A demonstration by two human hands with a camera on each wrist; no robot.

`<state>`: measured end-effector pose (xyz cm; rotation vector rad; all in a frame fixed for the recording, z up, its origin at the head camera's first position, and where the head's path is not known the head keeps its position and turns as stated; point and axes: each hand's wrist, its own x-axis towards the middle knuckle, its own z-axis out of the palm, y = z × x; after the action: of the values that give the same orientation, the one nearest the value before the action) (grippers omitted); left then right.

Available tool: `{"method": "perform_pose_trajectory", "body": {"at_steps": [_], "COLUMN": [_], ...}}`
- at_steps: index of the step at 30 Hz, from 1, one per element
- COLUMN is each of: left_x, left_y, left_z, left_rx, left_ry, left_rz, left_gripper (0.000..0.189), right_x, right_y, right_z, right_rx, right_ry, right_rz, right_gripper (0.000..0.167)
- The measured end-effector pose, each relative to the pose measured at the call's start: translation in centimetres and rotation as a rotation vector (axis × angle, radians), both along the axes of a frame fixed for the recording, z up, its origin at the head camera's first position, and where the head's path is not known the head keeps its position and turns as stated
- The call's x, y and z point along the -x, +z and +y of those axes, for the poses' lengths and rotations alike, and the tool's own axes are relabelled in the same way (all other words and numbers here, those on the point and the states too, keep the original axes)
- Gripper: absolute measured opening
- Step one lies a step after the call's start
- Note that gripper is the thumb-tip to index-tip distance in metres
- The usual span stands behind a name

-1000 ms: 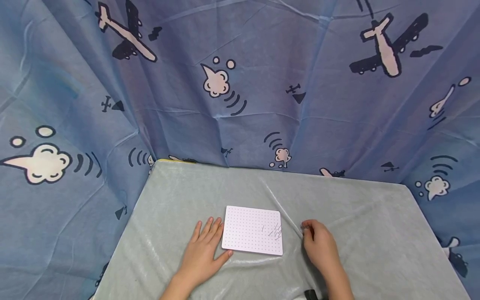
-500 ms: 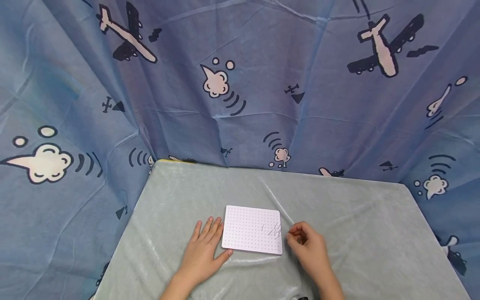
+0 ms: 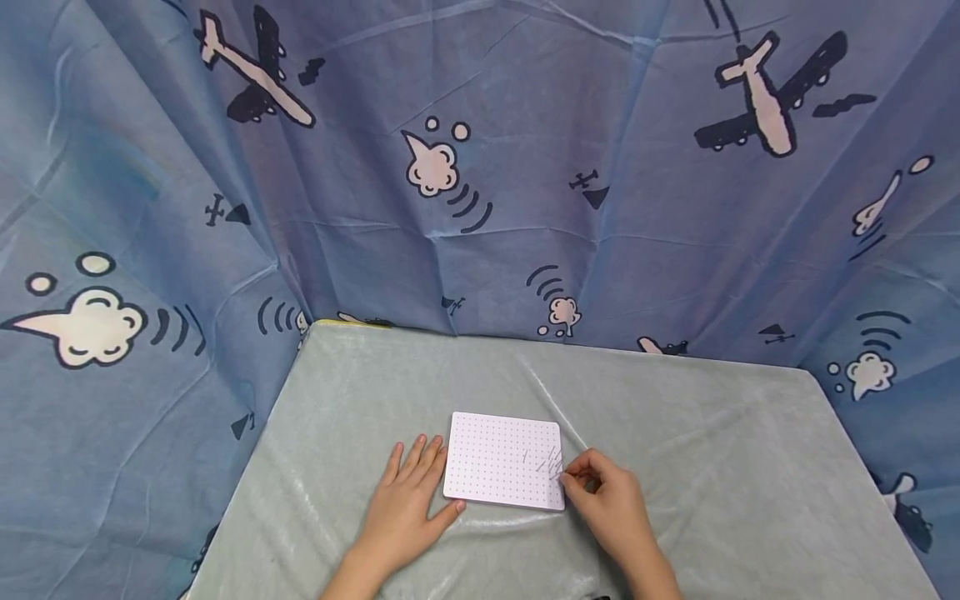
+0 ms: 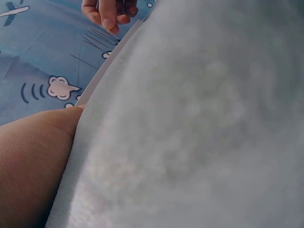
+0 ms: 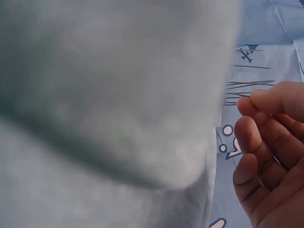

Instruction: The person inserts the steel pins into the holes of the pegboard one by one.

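Note:
A white pegboard (image 3: 491, 458) with rows of small holes lies on the table. Several thin metal pins (image 3: 552, 461) stand out of its right part, and they look like fine rods (image 5: 251, 83) in the right wrist view. My left hand (image 3: 401, 508) rests flat at the board's left side, fingers spread, index finger and thumb at its edges. At the board's right edge my right hand (image 3: 611, 504) pinches a thin metal pin (image 5: 244, 95) between thumb and index finger, the pin mostly hidden by the fingertips. Its other fingers curl loosely below.
A pale grey-green cloth (image 3: 735, 450) with creases covers the table. Behind and at both sides hangs a blue curtain (image 3: 345, 275) printed with planes and clouds. A small dark object (image 3: 598, 597) shows at the bottom edge beside the right forearm.
My right hand has moved left from the cloth beside the board to the board's right edge, thumb and index fingertips now at the pins. The left hand and the board have stayed put.

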<state>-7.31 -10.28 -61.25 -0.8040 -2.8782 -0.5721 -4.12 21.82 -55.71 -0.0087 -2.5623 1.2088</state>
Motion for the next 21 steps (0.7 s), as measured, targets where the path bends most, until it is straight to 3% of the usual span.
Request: {"method": "perform_pose_trajectory", "body": {"at_steps": [21], "left_x": [0.06], "left_y": [0.04], "left_z": [0.0], "left_rx": [-0.007], "left_ry": [-0.001], "left_rz": [-0.006], "left_gripper": [0.088], "right_x": [0.05], "right_y": [0.02], "right_z": [-0.25], "right_rx": [-0.064], "right_ry": [-0.008], "right_rz": [-0.007], "right_gripper": [0.037]}}
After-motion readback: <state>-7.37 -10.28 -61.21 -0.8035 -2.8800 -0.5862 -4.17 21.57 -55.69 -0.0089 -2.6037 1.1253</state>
